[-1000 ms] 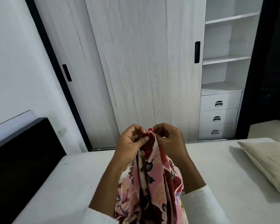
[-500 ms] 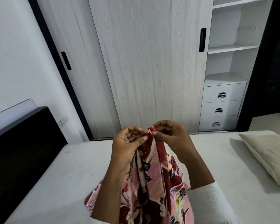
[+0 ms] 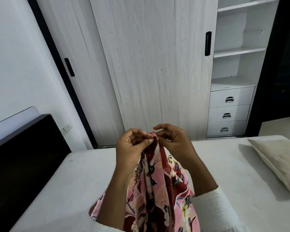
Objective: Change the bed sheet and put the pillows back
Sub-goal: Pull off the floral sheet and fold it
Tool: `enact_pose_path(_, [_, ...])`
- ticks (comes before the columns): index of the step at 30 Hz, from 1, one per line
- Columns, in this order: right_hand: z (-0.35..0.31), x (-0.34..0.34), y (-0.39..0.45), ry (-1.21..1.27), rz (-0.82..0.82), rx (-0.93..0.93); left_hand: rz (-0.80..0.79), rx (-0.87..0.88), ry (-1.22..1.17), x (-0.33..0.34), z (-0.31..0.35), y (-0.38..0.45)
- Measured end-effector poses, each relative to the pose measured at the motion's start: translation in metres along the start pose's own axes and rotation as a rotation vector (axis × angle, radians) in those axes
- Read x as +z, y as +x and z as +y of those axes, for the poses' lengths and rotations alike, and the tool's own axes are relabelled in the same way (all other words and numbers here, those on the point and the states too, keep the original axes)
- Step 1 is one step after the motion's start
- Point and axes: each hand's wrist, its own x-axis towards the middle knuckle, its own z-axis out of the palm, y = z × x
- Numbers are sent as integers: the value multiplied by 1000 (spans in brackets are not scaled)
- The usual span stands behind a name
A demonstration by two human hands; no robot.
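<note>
The bed sheet (image 3: 157,190) is a pink and dark red floral print with white flowers and a stitched red hem, hanging in bunched folds over the bare white mattress (image 3: 65,181). The left hand (image 3: 132,146) pinches its top corner between thumb and forefinger, while the right hand (image 3: 172,139) is loosely curled with fingertips touching the same corner. A beige pillow (image 3: 279,161) lies off to the right on the mattress.

1. Thin printed cloth, matt, softly creased: floral bed sheet (image 3: 159,186).
2. Pale wood-grain, matt: wardrobe door (image 3: 151,64).
3. Shiny metal: drawer handles (image 3: 229,99).
4. Coarse beige cloth: pillow (image 3: 281,161).
5. Dark, faintly glossy: headboard (image 3: 22,156).
</note>
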Motion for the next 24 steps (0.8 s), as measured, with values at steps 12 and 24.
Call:
enact_pose_path(12, [1, 3, -3, -20, 118, -127, -23, 113, 175, 1, -4, 13])
enact_pose_path(24, [13, 7, -1, -313, 330, -364, -218, 166, 497, 1, -2, 35])
